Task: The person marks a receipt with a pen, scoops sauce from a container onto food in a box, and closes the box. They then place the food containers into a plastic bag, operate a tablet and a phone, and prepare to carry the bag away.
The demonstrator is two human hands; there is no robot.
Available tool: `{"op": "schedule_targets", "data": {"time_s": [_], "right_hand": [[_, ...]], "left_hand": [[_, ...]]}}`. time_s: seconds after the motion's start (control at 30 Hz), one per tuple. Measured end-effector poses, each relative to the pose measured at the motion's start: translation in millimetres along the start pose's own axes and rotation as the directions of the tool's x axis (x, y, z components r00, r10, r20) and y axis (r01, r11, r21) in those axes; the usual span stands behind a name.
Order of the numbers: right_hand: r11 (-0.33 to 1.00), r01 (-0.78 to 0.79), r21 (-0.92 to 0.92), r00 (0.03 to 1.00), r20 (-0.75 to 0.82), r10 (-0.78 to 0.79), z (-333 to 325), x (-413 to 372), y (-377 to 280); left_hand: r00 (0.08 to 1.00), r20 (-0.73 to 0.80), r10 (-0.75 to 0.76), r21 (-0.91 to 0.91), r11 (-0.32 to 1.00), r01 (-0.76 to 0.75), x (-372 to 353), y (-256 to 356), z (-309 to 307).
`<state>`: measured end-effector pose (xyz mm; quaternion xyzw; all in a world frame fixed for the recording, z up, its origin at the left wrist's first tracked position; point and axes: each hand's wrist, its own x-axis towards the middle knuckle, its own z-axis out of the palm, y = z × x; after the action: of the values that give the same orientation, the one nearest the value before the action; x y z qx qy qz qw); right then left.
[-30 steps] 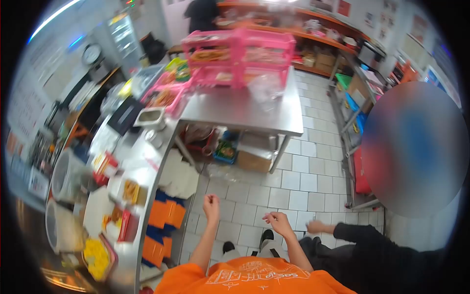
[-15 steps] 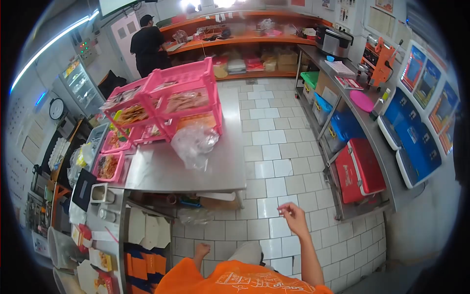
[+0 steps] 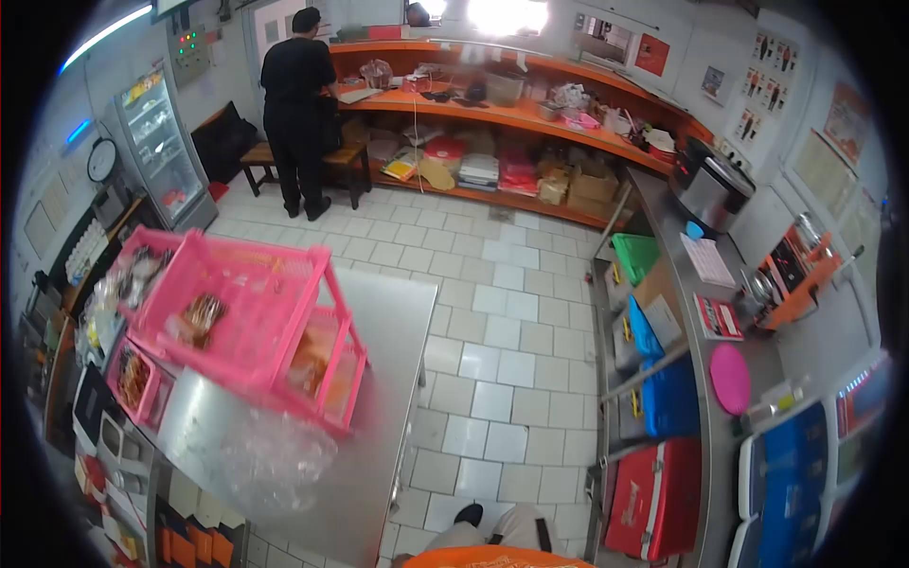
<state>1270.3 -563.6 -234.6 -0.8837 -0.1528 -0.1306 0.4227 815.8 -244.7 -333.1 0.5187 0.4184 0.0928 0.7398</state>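
Only a sliver of my left hand (image 3: 400, 560) shows at the bottom edge, left of my orange shirt (image 3: 492, 559); its fingers are hidden. My right hand is out of the picture. The nearest thing on the left is a steel table (image 3: 379, 379), close to my left side. On it stands a stack of pink plastic crates (image 3: 251, 275), with a brown packed item (image 3: 201, 317) in the top one. A clear plastic bag (image 3: 284, 459) lies on the steel in front of the crates.
A person in black (image 3: 298, 114) stands by a wooden bench (image 3: 256, 156), facing the long orange counter (image 3: 454, 109). Along the right runs a steel counter (image 3: 663, 218) with a large cooker (image 3: 712, 185). Below it sits a red cooler box (image 3: 653, 497). Tiled floor (image 3: 492, 379) lies between.
My view has tilted up and moved forward along the aisle. My right hand, raised before, has dropped out of sight, and my left hand has nearly gone. The crates now appear lower and closer.
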Motion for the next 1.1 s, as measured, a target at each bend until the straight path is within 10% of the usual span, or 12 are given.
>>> {"op": "schedule_targets", "data": {"time_s": [0.2, 0.33, 0.37, 0.4, 0.5, 0.57, 0.7, 0.9, 0.93, 1.1], "right_hand": [[0.945, 0.166, -0.282, 0.838, 0.545, 0.015, 84.4, 183.2, 27.2], [0.841, 0.378, -0.386, 0.551, 0.824, 0.131, 142.6, 290.7, 50.4], [0.816, 0.428, -0.388, 0.470, 0.867, 0.166, 172.5, 310.9, 58.7], [0.784, 0.481, -0.391, 0.387, 0.898, 0.210, 207.0, 328.8, 62.6], [0.884, 0.468, -0.004, 0.602, 0.733, -0.315, 373.0, 543.6, -202.1], [0.822, 0.413, 0.393, 0.601, 0.560, -0.570, 451.2, 620.3, -371.2], [0.782, 0.336, 0.525, 0.504, 0.602, -0.620, 589.4, 704.3, -506.0], [0.840, 0.540, -0.055, 0.533, 0.794, -0.291, 692.9, 775.6, -240.0], [0.798, 0.523, -0.298, 0.370, 0.923, 0.103, 695.2, 757.6, -183.5], [0.737, 0.657, -0.161, 0.192, 0.980, 0.044, 858.3, 776.7, -270.4]], "left_hand": [[0.994, -0.002, -0.107, 0.461, 0.882, 0.096, 106.5, 35.0, 32.1], [0.966, -0.057, -0.253, 0.701, 0.678, 0.219, 120.3, 65.8, 72.2], [0.955, -0.079, -0.287, 0.759, 0.603, 0.244, 220.3, 122.7, 92.6], [0.905, -0.307, -0.294, 0.589, 0.689, 0.423, 243.5, 165.9, 100.8], [0.945, -0.302, -0.128, 0.435, 0.863, 0.256, 299.3, 364.3, 135.7], [0.947, -0.317, -0.060, 0.261, 0.954, 0.147, 355.2, 393.5, 131.8], [0.947, -0.320, 0.016, -0.058, 0.998, -0.036, 454.2, 487.3, 117.8], [0.908, -0.417, 0.036, -0.133, 0.986, -0.101, 574.3, 594.9, 54.5], [0.893, -0.450, 0.026, -0.171, 0.979, -0.114, 586.0, 611.3, 38.7], [0.845, -0.534, -0.020, -0.260, 0.955, -0.141, 654.3, 672.0, -74.9]]}}
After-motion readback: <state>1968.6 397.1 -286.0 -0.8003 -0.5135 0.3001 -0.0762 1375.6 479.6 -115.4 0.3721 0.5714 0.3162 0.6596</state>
